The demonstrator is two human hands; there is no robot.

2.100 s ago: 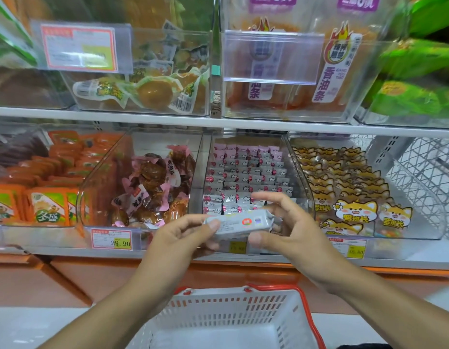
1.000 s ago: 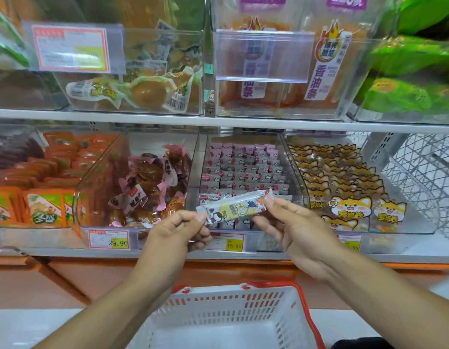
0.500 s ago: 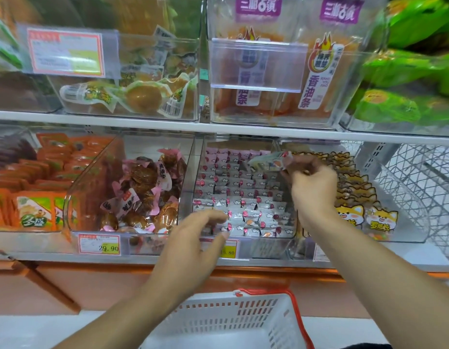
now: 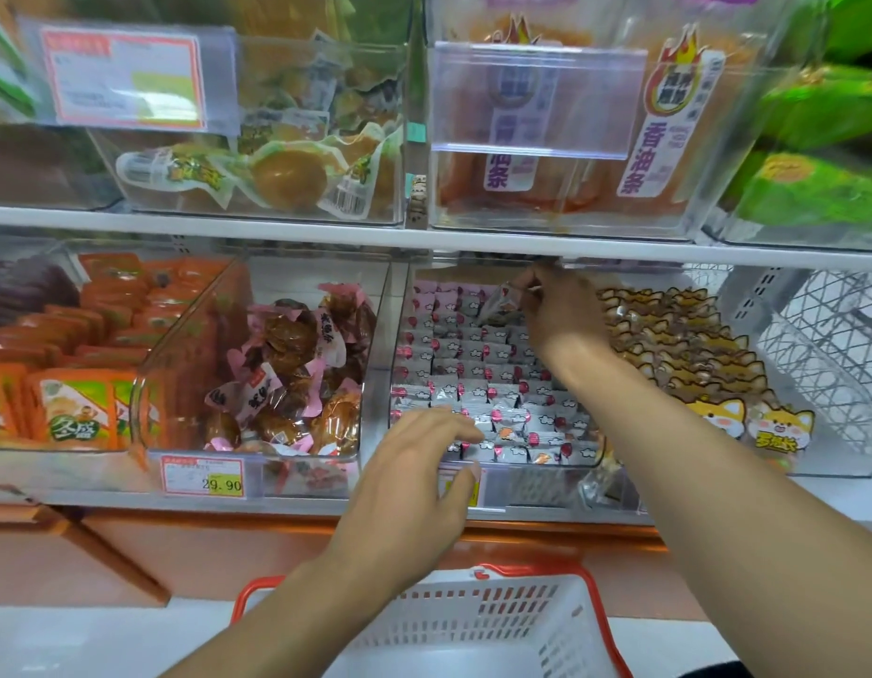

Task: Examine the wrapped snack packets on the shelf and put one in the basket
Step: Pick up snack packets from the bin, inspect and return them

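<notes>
While I am reaching deep into the bin (image 4: 375, 384) | right hand (image 4: 561, 310) is pinching a packet (image 4: 497, 305) over the back rows | left hand (image 4: 414, 477) is hovering open at the front | basket (image 4: 478, 623) is sitting below.

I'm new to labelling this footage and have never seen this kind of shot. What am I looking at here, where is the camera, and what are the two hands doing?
There is no machine: a person wears a wide-angle camera on the head, so the single picture looks forward and down at their own arms. They face shop shelves of clear plastic bins. The right hand reaches to the back of the middle bin of small grey and pink wrapped snack packets and pinches one crinkly packet there. The left hand hovers at that bin's front edge with relaxed fingers, holding nothing. Below, near the person, sits a white plastic shopping basket with a red rim; no packet shows in the visible part of it.
</notes>
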